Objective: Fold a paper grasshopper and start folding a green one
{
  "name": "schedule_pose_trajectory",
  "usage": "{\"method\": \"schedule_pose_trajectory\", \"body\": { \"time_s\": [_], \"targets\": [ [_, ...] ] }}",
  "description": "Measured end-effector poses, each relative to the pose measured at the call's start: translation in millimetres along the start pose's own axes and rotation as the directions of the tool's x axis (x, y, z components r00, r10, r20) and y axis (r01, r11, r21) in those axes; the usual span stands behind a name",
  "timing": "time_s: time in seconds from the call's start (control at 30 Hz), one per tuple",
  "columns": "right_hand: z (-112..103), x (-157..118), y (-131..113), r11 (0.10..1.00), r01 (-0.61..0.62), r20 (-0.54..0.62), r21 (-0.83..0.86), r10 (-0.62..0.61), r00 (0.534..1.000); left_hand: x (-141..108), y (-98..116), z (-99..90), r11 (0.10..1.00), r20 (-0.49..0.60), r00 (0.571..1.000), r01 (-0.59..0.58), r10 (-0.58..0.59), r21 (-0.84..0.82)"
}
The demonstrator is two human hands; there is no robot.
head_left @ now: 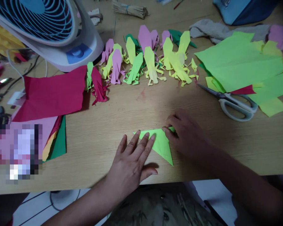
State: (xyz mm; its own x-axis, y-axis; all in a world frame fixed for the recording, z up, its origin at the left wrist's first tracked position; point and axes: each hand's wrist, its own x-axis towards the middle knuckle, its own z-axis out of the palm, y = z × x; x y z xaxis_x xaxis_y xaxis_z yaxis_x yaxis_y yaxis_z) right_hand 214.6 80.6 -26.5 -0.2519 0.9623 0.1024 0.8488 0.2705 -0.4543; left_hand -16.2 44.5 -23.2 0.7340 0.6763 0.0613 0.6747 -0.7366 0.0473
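Observation:
A lime-green sheet of paper (pixel 162 142), folded into a triangular shape with one point toward me, lies on the wooden table (pixel 99 135). My left hand (pixel 134 157) rests flat on its left part, fingers stretched out and thumb apart. At the paper's upper right, my right hand (pixel 185 133) pinches the edge between thumb and curled fingers. A small green tip shows under those fingers; the rest of that corner is hidden.
Several folded paper figures (pixel 149 64) stand beyond my hands. White-handled scissors (pixel 238 105) and green paper sheets (pixel 245 62) lie right. A red sheet (pixel 54 92) tops papers at left, near a fan (pixel 61 37) and a blurred object (pixel 23 150).

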Motion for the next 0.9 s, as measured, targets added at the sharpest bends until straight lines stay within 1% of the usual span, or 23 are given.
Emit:
{"method": "schedule_pose_trajectory", "body": {
  "time_s": [0.1,0.2,0.27,0.33,0.43,0.53,0.6,0.67,0.73,0.77,0.8,0.83,0.9],
  "targets": [
    [-1,0,0,1.000,0.004,0.013,-0.004,-0.004,1.000,2,10,3.8,0.997,-0.010,0.998,0.069,-0.069,0.034],
    [-1,-1,0,1.000,0.003,0.019,-0.015,-0.003,1.000,3,17,6.9,0.993,-0.032,0.994,0.102,-0.100,0.060],
    [-2,-2,0,1.000,0.011,0.026,-0.025,-0.011,1.000,4,18,7.4,0.991,-0.042,0.993,0.113,-0.110,0.069],
    [-4,-3,-1,0.999,0.017,0.010,-0.035,-0.017,1.000,5,19,6.8,0.990,-0.040,0.992,0.119,-0.117,0.070],
    [-6,-5,1,1.000,0.021,-0.009,-0.024,-0.021,1.000,6,20,5.2,0.990,-0.017,0.992,0.125,-0.124,0.067],
    [-10,-9,4,1.000,0.009,0.001,-0.005,-0.009,1.000,7,22,4.4,0.988,-0.002,0.991,0.136,-0.137,0.070],
    [-12,-13,7,1.000,0.004,-0.034,-0.004,-0.005,0.999,7,23,4.2,0.988,0.001,0.990,0.139,-0.139,0.071],
    [-12,-20,7,0.999,0.039,-0.113,-0.016,-0.041,0.993,8,25,3.6,0.988,0.010,0.990,0.139,-0.140,0.072],
    [-10,-30,3,0.993,0.111,-0.208,-0.043,-0.118,0.971,9,26,2.7,0.988,0.017,0.990,0.140,-0.141,0.070],
    [-8,-35,-1,0.986,0.153,-0.227,-0.061,-0.163,0.960,9,26,2.2,0.988,0.020,0.990,0.139,-0.141,0.069],
    [-5,-41,-6,0.977,0.198,-0.232,-0.080,-0.212,0.949,9,26,1.9,0.988,0.023,0.990,0.136,-0.137,0.068],
    [-2,-47,-11,0.965,0.243,-0.202,-0.096,-0.258,0.945,9,26,1.8,0.989,0.025,0.991,0.132,-0.133,0.066],
    [6,-59,-22,0.945,0.308,-0.100,-0.115,-0.319,0.942,9,25,2.3,0.991,0.025,0.992,0.122,-0.124,0.063]
  ]
}}
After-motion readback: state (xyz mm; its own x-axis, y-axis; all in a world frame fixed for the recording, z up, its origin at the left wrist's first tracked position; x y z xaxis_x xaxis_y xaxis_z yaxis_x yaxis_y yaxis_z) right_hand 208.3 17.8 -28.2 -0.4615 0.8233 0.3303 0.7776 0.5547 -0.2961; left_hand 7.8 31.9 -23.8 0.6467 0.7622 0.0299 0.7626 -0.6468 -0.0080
